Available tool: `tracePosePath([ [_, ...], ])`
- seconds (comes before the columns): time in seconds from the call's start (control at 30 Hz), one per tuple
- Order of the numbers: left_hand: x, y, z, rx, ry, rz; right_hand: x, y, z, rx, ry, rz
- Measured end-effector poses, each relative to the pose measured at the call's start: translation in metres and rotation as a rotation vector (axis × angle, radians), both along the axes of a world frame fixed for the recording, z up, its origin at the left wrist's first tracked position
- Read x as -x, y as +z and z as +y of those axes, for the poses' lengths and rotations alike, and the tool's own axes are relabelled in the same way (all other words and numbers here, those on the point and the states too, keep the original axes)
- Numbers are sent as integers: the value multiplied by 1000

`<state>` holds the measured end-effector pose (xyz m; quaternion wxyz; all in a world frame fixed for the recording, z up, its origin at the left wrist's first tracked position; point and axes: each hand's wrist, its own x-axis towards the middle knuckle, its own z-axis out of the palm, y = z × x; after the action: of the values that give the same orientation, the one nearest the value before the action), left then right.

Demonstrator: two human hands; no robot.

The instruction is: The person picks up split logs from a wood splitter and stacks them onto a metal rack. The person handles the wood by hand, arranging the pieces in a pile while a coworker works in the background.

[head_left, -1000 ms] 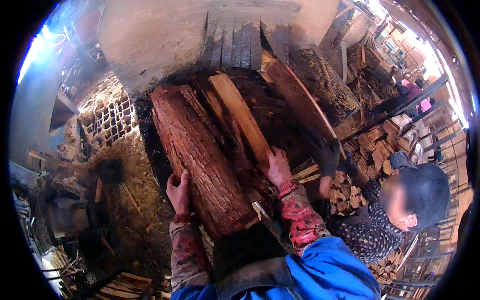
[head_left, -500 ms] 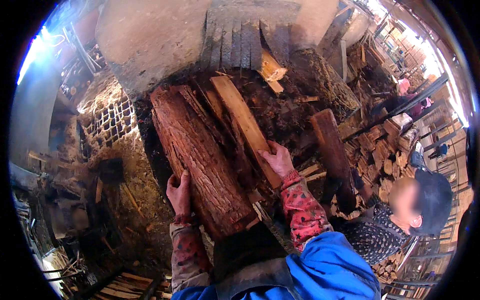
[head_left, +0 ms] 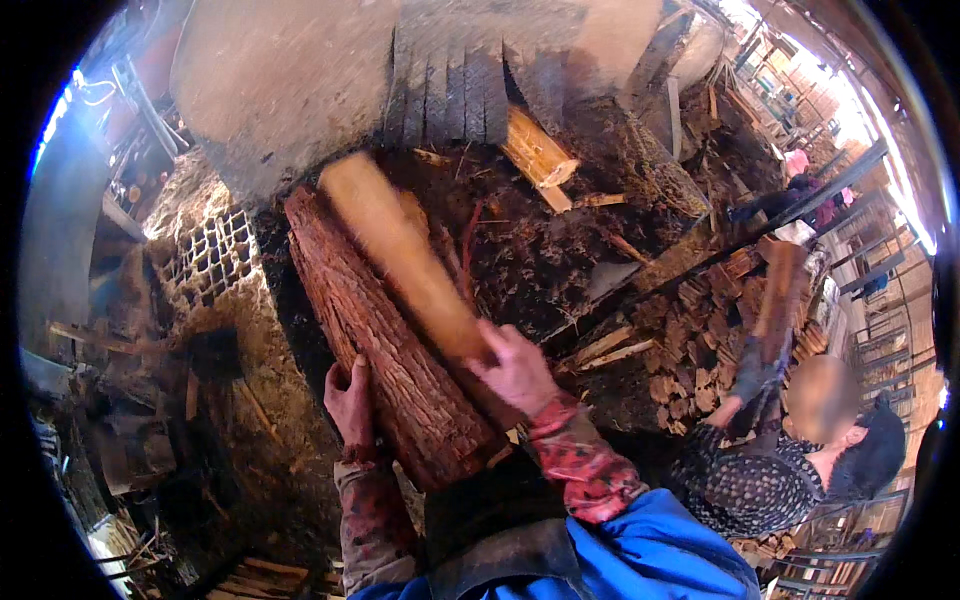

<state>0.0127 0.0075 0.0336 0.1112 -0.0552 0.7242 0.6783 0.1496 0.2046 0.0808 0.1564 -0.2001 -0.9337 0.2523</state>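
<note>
A thick, rough-barked, reddish-brown log (head_left: 390, 330) lies in front of me, its near end against my dark apron. My left hand (head_left: 350, 405) rests along its left side, thumb touching the bark, fingers loosely bent and apart from the thumb. My right hand (head_left: 515, 370) grips the near end of a pale sawn plank (head_left: 400, 255), blurred by motion. The plank slants over the log's right side, its far end near the log's far end. Some of the right fingers are hidden under the plank.
Dark hanging strips (head_left: 450, 95) cover an opening ahead, where a split yellow wood piece (head_left: 540, 150) pokes out. Dark debris (head_left: 540, 260) covers the surface. At right, a co-worker (head_left: 760, 470) in dark gloves holds a wood slab (head_left: 778, 290) beside stacked wood (head_left: 690, 360).
The pale plank has swung left, toward the log, with my right hand moving left along with it. The co-worker has lifted a wood slab away to the right. My left hand has barely moved.
</note>
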Motion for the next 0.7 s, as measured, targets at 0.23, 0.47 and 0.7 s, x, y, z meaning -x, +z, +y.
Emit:
tracePosePath([
  [0.23,6,-17,-7,17,-7,2,6,14,8,-5,96,-20],
  [0.47,2,-3,-6,70,-4,27,48,22,172,-492,-266,182],
  [0.7,2,-6,-5,22,-3,-13,64,0,340,-216,-421,-78],
])
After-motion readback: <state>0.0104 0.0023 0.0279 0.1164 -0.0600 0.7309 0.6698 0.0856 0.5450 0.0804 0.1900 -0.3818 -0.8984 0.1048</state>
